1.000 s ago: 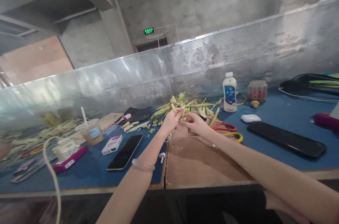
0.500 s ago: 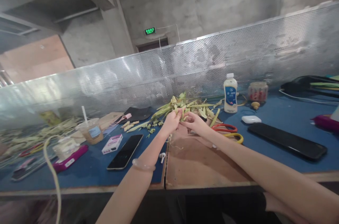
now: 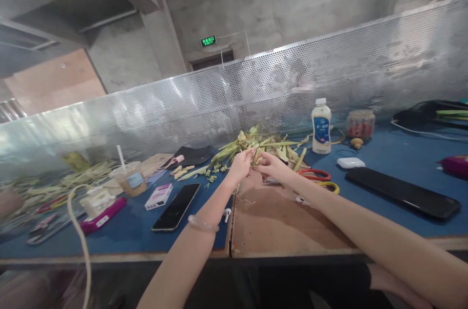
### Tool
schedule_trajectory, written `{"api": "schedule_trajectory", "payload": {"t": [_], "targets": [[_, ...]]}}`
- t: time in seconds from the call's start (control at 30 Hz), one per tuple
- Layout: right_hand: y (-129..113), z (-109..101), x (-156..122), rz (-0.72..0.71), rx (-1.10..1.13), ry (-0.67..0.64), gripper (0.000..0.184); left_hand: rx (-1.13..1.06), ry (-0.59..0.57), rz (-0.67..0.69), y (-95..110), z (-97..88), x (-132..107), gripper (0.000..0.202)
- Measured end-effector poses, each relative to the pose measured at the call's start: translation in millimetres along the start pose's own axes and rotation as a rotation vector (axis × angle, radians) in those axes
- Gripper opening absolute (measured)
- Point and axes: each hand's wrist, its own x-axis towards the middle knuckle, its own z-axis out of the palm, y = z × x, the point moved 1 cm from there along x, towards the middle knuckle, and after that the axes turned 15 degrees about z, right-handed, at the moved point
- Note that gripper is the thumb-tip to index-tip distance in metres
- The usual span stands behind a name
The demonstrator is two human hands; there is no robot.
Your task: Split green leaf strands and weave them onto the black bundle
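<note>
While the left hand and right hand pinch one leaf strip, one bottle stands nearby.

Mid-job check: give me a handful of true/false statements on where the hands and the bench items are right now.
1. Both the left hand and the right hand pinch the leaf strips. True.
2. The white bottle lies on its side. False: it stands upright near the perforated screen.
3. A black phone lies flat on the table, left of the left forearm. True.
4. The right hand holds the scissors. False: they lie on the table just right of that hand.
5. A bangle sits on the left wrist. True.
</note>
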Motion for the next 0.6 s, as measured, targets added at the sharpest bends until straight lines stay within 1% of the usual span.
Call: {"api": "schedule_trajectory", "payload": {"t": [0.13, 0.23, 0.3, 0.37, 0.43, 0.53, 0.6], "targets": [[0, -2, -1, -0.001, -0.005, -0.012, 0.025, -0.025, 0.015, -0.025, -3, 1.3, 1, 0.051], [2, -3, -4, -0.013, -0.032, -0.010, 0.024, -0.067, -0.043, -0.061, -7, -1.8, -1, 0.056], [3, -2, -5, -0.011, -0.008, 0.010, 0.024, -0.145, -0.078, -0.080, -8, -5.2, -1, 0.058], [3, -2, -5, -0.005, 0.061, 0.063, 0.026, -0.245, -0.079, -0.082, -7, -8.1, -1, 0.057], [2, -3, -4, 0.001, 0.126, 0.144, 0.028, -0.319, -0.074, -0.080, -4, -9.6, 0, 0.054], [0, -6, -2, 0.013, 0.152, 0.260, 0.028, -0.347, -0.099, -0.059, -2, -8.8, 0, 0.047], [0, -9, -1, 0.017, 0.149, 0.306, 0.029, -0.336, -0.112, -0.034, -2, -7.7, -1, 0.045]]}}
